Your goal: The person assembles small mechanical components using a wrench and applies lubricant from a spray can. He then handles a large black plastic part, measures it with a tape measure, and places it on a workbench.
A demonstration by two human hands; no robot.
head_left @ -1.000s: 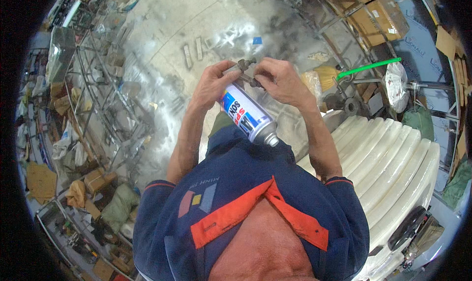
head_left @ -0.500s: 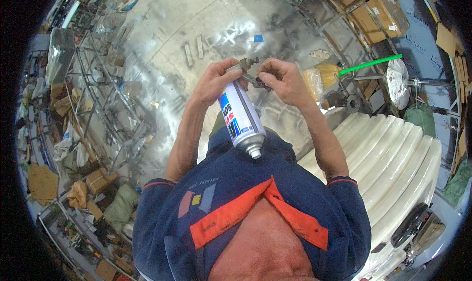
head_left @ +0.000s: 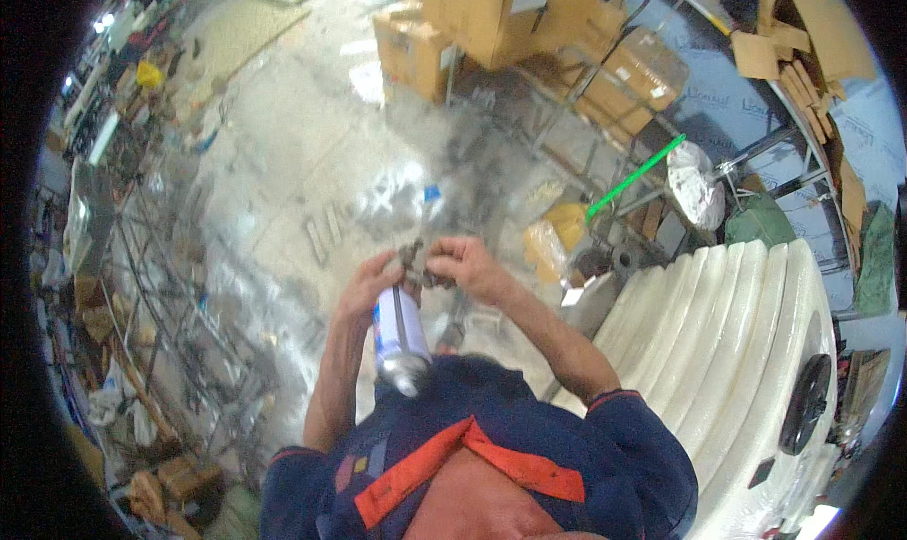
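My left hand (head_left: 370, 283) is closed round a small dark metal part (head_left: 412, 257) and the far end of a white spray can (head_left: 402, 332). The can's silver shoulder and nozzle point back toward my body. Beside it, my right hand (head_left: 465, 268) has its fingertips pinched at the right side of the dark metal part. Blur hides the part's exact shape, and my fingers cover some of it. Both hands are held out in front of my chest, above the stained floor.
Metal frames and scrap (head_left: 161, 257) crowd the left. Cardboard boxes (head_left: 515, 16) are stacked ahead, with a green-handled broom (head_left: 633, 181) to the right. A ribbed cream-white wrapped object (head_left: 718, 332) stands close by my right arm. A blue scrap (head_left: 432, 193) lies on the floor.
The view has tilted up and shifted, bringing more boxes and floor into sight. My hands, still together on the metal part and can, appear lower and further left in the picture.
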